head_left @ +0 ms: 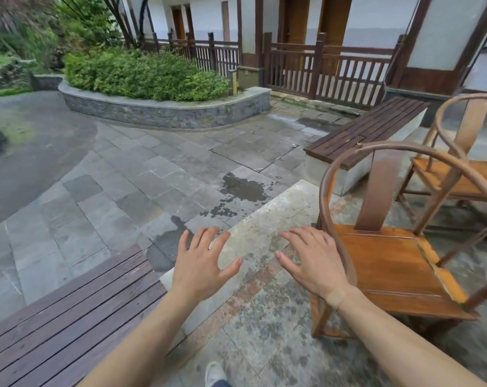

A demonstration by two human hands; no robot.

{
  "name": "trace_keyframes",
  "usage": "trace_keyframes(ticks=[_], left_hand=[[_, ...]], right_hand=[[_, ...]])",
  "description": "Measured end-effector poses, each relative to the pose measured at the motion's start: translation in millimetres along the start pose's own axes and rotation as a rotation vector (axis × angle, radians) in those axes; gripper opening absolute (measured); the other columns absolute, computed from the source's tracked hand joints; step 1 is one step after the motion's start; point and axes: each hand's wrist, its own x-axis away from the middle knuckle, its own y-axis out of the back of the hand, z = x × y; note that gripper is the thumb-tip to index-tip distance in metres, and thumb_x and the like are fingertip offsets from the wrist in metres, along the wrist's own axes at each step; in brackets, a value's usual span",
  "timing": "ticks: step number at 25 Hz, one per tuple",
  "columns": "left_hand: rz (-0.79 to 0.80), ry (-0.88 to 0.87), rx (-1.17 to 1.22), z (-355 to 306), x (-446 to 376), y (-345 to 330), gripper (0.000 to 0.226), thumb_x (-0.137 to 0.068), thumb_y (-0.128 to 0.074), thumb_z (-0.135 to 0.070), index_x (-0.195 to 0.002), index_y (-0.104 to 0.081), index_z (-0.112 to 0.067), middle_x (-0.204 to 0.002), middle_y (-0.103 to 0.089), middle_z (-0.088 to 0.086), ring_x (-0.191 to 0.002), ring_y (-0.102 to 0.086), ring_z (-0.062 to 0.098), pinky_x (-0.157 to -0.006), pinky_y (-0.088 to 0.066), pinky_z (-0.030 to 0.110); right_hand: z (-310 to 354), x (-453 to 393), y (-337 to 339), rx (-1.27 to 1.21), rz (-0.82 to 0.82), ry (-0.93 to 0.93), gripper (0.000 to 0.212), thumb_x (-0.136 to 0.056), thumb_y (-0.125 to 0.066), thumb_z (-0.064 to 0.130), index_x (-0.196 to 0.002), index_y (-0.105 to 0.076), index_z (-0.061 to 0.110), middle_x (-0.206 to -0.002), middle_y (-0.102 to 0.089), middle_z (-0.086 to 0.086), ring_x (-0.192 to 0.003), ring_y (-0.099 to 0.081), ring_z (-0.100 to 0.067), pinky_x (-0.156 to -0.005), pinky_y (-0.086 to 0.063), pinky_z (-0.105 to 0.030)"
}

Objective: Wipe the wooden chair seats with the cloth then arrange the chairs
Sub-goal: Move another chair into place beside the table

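While both my hands hover spread and empty over the stone paving, left hand point(201, 265) beside right hand point(310, 263), the nearer wooden chair point(387, 263) stands just right, a second chair point(457, 174) behind it.

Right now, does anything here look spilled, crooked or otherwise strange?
Dark wet patches lie on the grey paving near the pale stone step, like spilled or leftover water. Both hands, left hand and right hand, are spread and hold nothing; no cloth is in view. The near chair and far chair stand upright, undamaged.
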Motion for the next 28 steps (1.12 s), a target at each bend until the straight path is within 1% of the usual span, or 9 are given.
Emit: trace_keyframes(ticks=[4,8,11,14,17,21,25,28], left_hand=[[-0.011,-0.018,0.015,51,-101,-45,0.072,-0.09,-0.028,-0.077,-0.135,-0.056,-0.029,-0.141,-0.057,0.001,-0.133,-0.051,0.025,-0.117,-0.026,0.059],[0.027,-0.048,0.041,107,-210,-76,0.079,-0.088,-0.02,-0.079,-0.14,-0.052,-0.03,-0.146,-0.052,0.0,-0.138,-0.045,0.024,-0.12,-0.019,0.057],[0.035,-0.071,0.06,133,-290,-92,0.078,-0.088,-0.02,-0.079,-0.14,-0.051,-0.03,-0.148,-0.05,0.001,-0.14,-0.042,0.024,-0.121,-0.016,0.056],[0.024,-0.126,0.088,146,-362,-115,0.081,-0.088,-0.016,-0.081,-0.139,-0.053,-0.029,-0.147,-0.051,0.003,-0.139,-0.044,0.025,-0.12,-0.019,0.058],[0.029,-0.174,0.112,149,-437,-143,0.081,-0.088,-0.017,-0.08,-0.14,-0.052,-0.029,-0.148,-0.05,0.002,-0.139,-0.044,0.025,-0.12,-0.019,0.058],[0.005,-0.222,0.098,141,-551,-187,0.079,-0.088,-0.021,-0.079,-0.142,-0.05,-0.029,-0.149,-0.049,0.001,-0.14,-0.042,0.024,-0.121,-0.016,0.056],[-0.02,-0.259,0.104,117,-672,-220,0.077,-0.088,-0.021,-0.078,-0.14,-0.051,-0.03,-0.15,-0.048,0.001,-0.141,-0.04,0.023,-0.121,-0.017,0.056],[-0.024,-0.258,0.125,96,-753,-241,0.076,-0.088,-0.022,-0.078,-0.141,-0.05,-0.03,-0.15,-0.048,0.001,-0.141,-0.04,0.023,-0.121,-0.017,0.055]], right_hand=[[-19,-100,-51,0.031,0.011,-0.029,0.06,-0.093,-0.03,0.068,-0.134,-0.056,0.034,-0.132,-0.062,0.009,-0.13,-0.053,-0.021,-0.107,-0.041,-0.047],[-28,-203,-87,0.065,0.013,-0.102,0.058,-0.092,-0.033,0.067,-0.134,-0.055,0.034,-0.131,-0.062,0.009,-0.128,-0.054,-0.021,-0.106,-0.04,-0.047],[-41,-270,-104,0.061,-0.006,-0.148,0.059,-0.092,-0.032,0.066,-0.135,-0.054,0.033,-0.132,-0.061,0.008,-0.129,-0.052,-0.021,-0.107,-0.038,-0.047],[-63,-328,-121,0.06,-0.013,-0.2,0.06,-0.092,-0.031,0.067,-0.136,-0.054,0.033,-0.133,-0.06,0.007,-0.129,-0.051,-0.021,-0.107,-0.038,-0.047],[-97,-380,-148,0.06,-0.025,-0.235,0.06,-0.092,-0.03,0.067,-0.136,-0.054,0.034,-0.133,-0.06,0.008,-0.13,-0.05,-0.02,-0.107,-0.036,-0.046],[-162,-465,-184,0.067,-0.067,-0.258,0.06,-0.092,-0.032,0.067,-0.138,-0.053,0.033,-0.131,-0.06,0.009,-0.127,-0.052,-0.018,-0.107,-0.037,-0.046],[-244,-551,-198,0.062,-0.092,-0.309,0.06,-0.092,-0.029,0.068,-0.137,-0.053,0.035,-0.133,-0.058,0.01,-0.13,-0.049,-0.018,-0.109,-0.032,-0.044],[-301,-611,-201,0.076,-0.109,-0.338,0.06,-0.092,-0.031,0.068,-0.136,-0.054,0.034,-0.133,-0.058,0.011,-0.13,-0.049,-0.017,-0.11,-0.033,-0.044]])
